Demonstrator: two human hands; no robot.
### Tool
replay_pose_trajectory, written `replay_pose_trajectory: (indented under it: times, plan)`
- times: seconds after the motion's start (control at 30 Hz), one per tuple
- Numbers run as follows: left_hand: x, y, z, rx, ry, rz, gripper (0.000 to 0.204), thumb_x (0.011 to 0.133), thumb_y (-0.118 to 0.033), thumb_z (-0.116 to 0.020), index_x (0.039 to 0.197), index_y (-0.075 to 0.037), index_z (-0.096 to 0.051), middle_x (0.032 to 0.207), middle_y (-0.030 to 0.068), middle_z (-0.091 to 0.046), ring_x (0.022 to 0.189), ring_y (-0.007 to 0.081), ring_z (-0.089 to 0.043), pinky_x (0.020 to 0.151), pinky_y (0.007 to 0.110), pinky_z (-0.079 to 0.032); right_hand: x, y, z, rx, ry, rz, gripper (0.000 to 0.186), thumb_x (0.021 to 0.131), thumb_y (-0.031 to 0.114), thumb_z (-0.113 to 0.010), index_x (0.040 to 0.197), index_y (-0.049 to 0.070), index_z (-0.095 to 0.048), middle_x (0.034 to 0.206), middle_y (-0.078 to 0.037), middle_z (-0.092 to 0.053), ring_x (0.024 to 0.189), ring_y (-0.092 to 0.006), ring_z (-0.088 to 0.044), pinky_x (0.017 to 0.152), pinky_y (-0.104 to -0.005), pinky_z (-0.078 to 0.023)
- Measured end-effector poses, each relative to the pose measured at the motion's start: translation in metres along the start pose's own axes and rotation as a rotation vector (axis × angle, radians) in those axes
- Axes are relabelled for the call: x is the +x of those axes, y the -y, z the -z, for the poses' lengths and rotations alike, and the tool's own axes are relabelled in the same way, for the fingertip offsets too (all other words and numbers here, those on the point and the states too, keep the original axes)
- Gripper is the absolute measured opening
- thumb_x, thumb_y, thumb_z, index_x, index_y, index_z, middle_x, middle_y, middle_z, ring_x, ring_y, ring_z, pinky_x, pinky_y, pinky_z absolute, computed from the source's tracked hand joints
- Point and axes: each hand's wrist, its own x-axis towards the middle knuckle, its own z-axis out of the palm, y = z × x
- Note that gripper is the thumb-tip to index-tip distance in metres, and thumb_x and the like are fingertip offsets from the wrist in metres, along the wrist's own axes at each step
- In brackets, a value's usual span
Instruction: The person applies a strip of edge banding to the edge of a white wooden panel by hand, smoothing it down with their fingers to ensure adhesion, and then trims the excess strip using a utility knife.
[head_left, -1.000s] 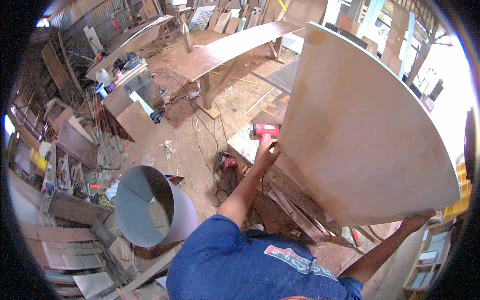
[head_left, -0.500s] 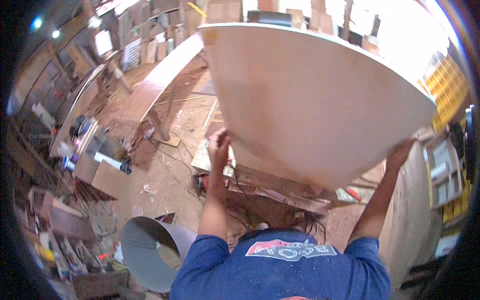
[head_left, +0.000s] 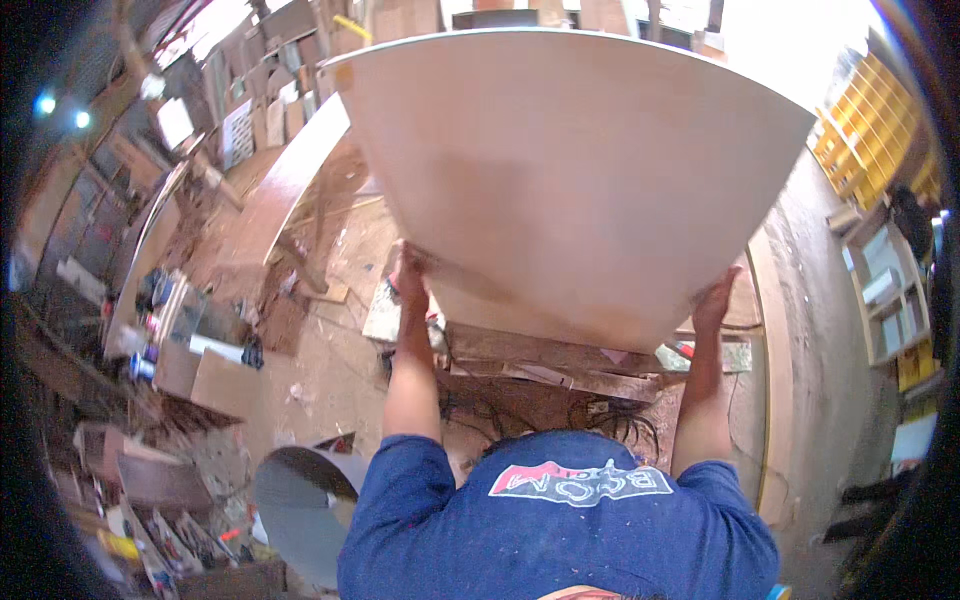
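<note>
A large pale brown wooden panel [head_left: 580, 180] stands tilted up before me, filling the upper middle of the view. My left hand [head_left: 411, 277] is closed on its left edge near the bottom corner. On the other side, my right hand [head_left: 717, 298] grips the lower right edge, its fingers partly hidden behind the panel. Beneath the panel is a low wooden workbench [head_left: 560, 378]. A red-handled tool [head_left: 680, 349] lies there beside my right forearm.
Dark cables [head_left: 480, 415] lie on the floor under the bench. To the left are a long curved board [head_left: 290, 185] and a cluttered box [head_left: 215, 385]. A grey rolled sheet [head_left: 305, 510] stands lower left. Yellow grid frames [head_left: 875, 130] and a wooden shelf unit [head_left: 885, 290] are at the right.
The panel has shifted left and now sits more level along its top edge. My right hand has moved inward to the left with it; my left hand also moved slightly left.
</note>
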Motion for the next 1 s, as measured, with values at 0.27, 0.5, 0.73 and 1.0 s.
replay_pose_trajectory:
  times: [0.27, 0.5, 0.73, 1.0]
  plan:
    - [0.015, -0.069, -0.046, 0.407, -0.123, -0.551, 0.049, 0.112, -0.038, -0.057, 0.134, 0.005, -0.065, 0.125, 0.0151, -0.068, 0.113, 0.0257, -0.062, 0.102, 0.041, -0.050, -0.015, -0.003, -0.010, 0.027, 0.118, 0.015, 0.068, 0.114, 0.063, -0.036, 0.127, 0.004, -0.065, 0.102, 0.000, -0.063, 0.078, -0.0098, -0.053, 0.064, -0.0315, -0.044]
    - [-0.147, -0.242, -0.238, 0.579, -0.200, -1.443, 0.058, 0.104, -0.039, -0.070, 0.143, 0.003, -0.060, 0.151, 0.0255, -0.059, 0.141, 0.0387, -0.056, 0.119, 0.051, -0.043, -0.031, 0.028, -0.013, -0.325, 0.125, 0.025, 0.070, 0.114, 0.063, -0.038, 0.074, 0.009, -0.057, 0.062, 0.005, -0.045, 0.058, -0.0105, -0.042, 0.052, -0.0350, -0.034]
    - [-0.305, -0.256, -0.447, 0.788, 0.358, -1.710, 0.065, 0.087, -0.032, -0.090, 0.140, -0.005, -0.064, 0.146, 0.0195, -0.065, 0.138, 0.0366, -0.060, 0.120, 0.048, -0.045, -0.040, 0.032, -0.012, -0.353, 0.191, 0.135, 0.073, 0.112, 0.065, -0.040, 0.069, 0.007, -0.045, 0.061, 0.003, -0.040, 0.057, -0.0131, -0.038, 0.052, -0.0369, -0.030]
    - [-0.354, -0.212, -0.551, 0.585, 0.156, -1.717, 0.036, 0.080, -0.024, -0.090, 0.106, -0.009, -0.070, 0.102, 0.0087, -0.071, 0.098, 0.0288, -0.065, 0.097, 0.046, -0.046, -0.037, 0.045, -0.009, -0.340, 0.291, 0.183, 0.070, 0.113, 0.062, -0.042, 0.075, 0.003, -0.041, 0.067, -0.004, -0.030, 0.063, -0.0145, -0.035, 0.055, -0.0381, -0.031]
